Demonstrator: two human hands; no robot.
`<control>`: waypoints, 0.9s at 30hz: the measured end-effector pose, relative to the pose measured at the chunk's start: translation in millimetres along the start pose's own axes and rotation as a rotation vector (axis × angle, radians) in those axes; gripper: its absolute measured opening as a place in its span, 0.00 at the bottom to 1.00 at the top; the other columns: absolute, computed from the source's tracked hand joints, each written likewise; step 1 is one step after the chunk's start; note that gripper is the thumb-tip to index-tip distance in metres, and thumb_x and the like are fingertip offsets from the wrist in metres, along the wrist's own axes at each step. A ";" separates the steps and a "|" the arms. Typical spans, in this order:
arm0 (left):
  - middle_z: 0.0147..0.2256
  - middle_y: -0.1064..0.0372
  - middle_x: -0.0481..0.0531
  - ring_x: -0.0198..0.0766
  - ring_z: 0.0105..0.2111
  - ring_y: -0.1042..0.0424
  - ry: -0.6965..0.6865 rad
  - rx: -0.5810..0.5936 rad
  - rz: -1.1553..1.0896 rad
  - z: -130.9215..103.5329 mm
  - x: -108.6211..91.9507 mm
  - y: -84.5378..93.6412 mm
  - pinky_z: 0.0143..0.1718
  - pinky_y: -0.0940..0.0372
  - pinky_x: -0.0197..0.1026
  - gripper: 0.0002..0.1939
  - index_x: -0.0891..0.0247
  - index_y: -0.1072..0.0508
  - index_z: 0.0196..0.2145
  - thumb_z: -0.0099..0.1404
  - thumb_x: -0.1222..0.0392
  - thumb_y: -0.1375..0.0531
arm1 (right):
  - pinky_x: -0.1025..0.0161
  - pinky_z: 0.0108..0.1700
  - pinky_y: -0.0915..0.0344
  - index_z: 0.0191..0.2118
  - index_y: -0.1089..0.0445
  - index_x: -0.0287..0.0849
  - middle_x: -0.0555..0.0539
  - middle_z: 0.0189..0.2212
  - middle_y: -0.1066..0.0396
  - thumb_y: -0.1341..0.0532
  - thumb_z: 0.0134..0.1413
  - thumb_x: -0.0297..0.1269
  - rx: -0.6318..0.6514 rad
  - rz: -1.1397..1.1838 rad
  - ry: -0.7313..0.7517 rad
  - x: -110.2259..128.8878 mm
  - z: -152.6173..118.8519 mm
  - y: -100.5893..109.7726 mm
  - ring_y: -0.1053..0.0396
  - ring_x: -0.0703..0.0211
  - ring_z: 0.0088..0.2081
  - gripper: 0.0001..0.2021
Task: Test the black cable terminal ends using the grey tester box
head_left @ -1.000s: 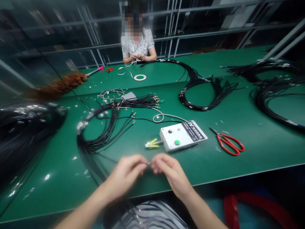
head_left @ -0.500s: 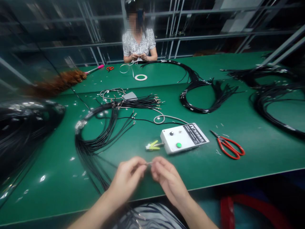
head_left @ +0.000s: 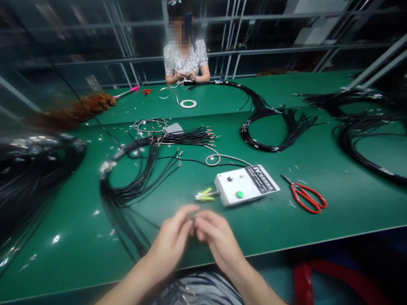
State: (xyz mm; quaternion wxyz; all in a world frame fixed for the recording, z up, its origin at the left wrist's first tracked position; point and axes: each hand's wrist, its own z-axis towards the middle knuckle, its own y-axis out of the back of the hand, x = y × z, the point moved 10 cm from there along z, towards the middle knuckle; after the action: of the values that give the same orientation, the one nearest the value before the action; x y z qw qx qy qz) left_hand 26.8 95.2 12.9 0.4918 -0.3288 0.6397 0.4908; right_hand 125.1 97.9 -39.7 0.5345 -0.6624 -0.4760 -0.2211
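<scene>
My left hand (head_left: 173, 235) is closed, thumb and fingers pinched together. A thin black cable from the bundle (head_left: 127, 186) on the left runs up to it. My right hand (head_left: 218, 237) is pinched too, its fingertips meeting those of the left around the small end of the cable. The fingers and some motion blur hide most of that end. Just beyond my hands lies a white control box (head_left: 246, 185) with a black knob, a green button and a yellow clip (head_left: 205, 195) at its left side.
Red-handled cutters (head_left: 307, 197) lie to the right. Coiled black cable bundles (head_left: 260, 146) sit farther back and at both sides. A co-worker (head_left: 186, 59) handles a white strip across the green table (head_left: 219, 123), near a tape roll (head_left: 188, 103) and a brown duster (head_left: 79, 111).
My fingertips have come together; the thin piece that showed between them is now mostly covered. My right hand has shifted slightly left. The box and cutters stay put.
</scene>
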 end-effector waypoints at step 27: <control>0.29 0.31 0.48 0.34 0.28 0.31 -0.085 -0.232 0.244 3.3 5.8 4.6 0.33 0.37 0.34 0.09 0.63 0.29 0.34 0.71 0.64 0.47 | 0.59 0.43 0.43 0.46 0.29 0.42 0.45 0.41 0.23 0.40 0.63 0.36 0.053 -1.465 0.885 79.4 -32.9 -27.6 0.28 0.55 0.42 0.08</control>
State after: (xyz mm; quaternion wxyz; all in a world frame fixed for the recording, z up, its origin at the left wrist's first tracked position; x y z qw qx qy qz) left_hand 22.0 100.1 8.6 0.4137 -0.2821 0.5926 0.6309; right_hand 143.9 98.3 48.6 0.4088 -0.0279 -0.5366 -0.7377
